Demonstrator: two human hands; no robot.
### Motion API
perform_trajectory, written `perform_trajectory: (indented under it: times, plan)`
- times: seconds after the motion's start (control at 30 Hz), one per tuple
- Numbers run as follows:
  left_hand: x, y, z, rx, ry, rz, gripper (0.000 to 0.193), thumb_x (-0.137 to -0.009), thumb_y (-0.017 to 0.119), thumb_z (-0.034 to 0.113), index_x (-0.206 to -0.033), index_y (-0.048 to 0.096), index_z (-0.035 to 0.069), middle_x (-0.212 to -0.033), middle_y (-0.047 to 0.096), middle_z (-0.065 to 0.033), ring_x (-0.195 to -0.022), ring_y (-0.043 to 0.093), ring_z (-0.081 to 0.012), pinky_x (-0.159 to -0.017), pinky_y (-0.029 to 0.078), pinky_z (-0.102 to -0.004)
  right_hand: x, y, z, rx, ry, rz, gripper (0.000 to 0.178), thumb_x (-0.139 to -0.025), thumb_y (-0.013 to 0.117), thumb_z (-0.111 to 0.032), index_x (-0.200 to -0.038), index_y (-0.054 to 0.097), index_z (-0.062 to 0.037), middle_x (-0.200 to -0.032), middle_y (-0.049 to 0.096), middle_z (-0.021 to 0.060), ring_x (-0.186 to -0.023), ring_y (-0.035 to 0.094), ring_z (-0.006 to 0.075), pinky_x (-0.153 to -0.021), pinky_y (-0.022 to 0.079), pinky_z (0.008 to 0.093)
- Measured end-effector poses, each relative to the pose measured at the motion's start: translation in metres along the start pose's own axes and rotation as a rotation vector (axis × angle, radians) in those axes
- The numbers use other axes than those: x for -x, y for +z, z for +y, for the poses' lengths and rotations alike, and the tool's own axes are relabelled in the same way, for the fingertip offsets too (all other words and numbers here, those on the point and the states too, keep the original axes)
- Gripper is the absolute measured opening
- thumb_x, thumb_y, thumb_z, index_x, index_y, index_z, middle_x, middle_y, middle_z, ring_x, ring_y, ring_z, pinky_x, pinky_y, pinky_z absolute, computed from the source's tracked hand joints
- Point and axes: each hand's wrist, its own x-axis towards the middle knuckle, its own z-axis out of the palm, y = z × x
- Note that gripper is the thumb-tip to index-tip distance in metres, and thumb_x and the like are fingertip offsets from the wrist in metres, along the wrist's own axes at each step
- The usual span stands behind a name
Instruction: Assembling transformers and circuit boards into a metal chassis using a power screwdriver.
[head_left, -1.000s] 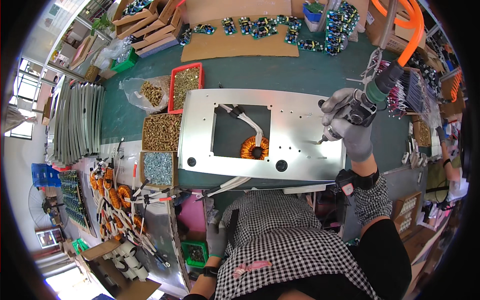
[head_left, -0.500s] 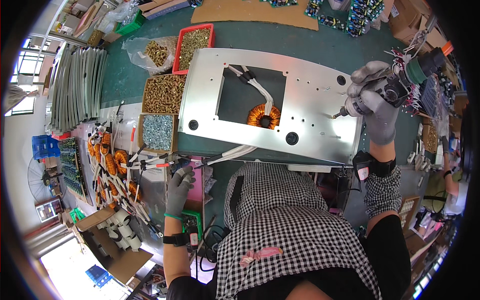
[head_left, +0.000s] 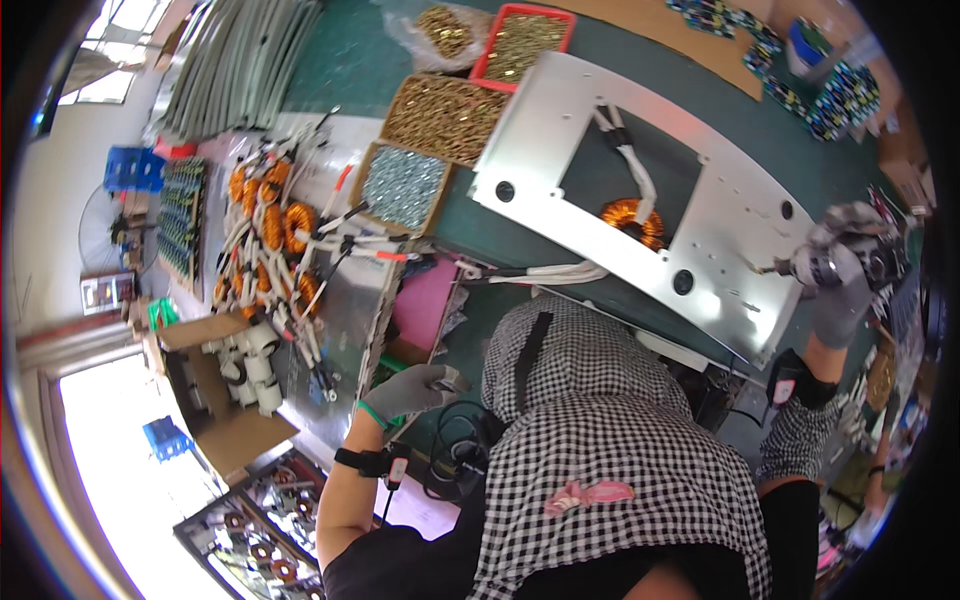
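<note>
My right hand (head_left: 843, 262), in a grey glove, grips a dark power screwdriver (head_left: 885, 258) with a grey nose. Its thin bit points left over the right end of a silver metal plate (head_left: 735, 230); whether the tip touches the plate I cannot tell. Through the plate's square cut-out shows an orange copper-wound ring coil (head_left: 654, 236) with white sleeved leads (head_left: 640, 175). Other white leads (head_left: 565, 272) stick out past the plate's near edge. Beside my checkered apron, my left hand (head_left: 415, 390) hangs gloved, fingers loosely bent, with nothing visible in it.
Left of the plate stand a box of silver nuts (head_left: 405, 187), a box of brass-coloured screws (head_left: 445, 118) and a red bin (head_left: 522, 45) of small hardware. Farther left lies a pile of orange coils (head_left: 300, 228) with leads. Circuit boards (head_left: 845, 100) sit at the far right.
The whole view has turned and shifted, so the bench appears tilted. My left hand has come away from the cable ends at the bench edge toward my body. My right hand still holds the power screwdriver.
</note>
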Motion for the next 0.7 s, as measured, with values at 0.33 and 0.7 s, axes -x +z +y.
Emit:
perform_trajectory:
  times: [0.33,0.7]
  plan:
    - [0.025,0.053,-0.022,0.745,0.08,-0.217,0.034,-0.099,0.047,0.026,-0.126,0.054,0.005,-0.117,0.061,-0.0041,-0.105,0.055,-0.0153,-0.091,0.044,-0.0295,-0.01,-0.013,-0.003,0.137,0.088,-0.014,0.048,-0.079,0.056,-0.008,-0.125,0.045,-0.0006,-0.11,0.054,0.0102,-0.087,0.053,0.0188,-0.069,0.048,0.0318]
    - [0.037,0.15,-0.077,0.188,-0.115,-0.25,0.027,-0.079,0.066,0.02,-0.102,0.064,0.006,-0.087,0.068,-0.0076,-0.076,0.057,-0.0171,-0.073,0.047,-0.0353,-0.019,-0.015,-0.004,0.126,0.079,-0.073,0.049,-0.078,0.053,-0.006,-0.126,0.044,-0.0002,-0.112,0.055,0.0118,-0.087,0.053,0.018,-0.07,0.047,0.031]
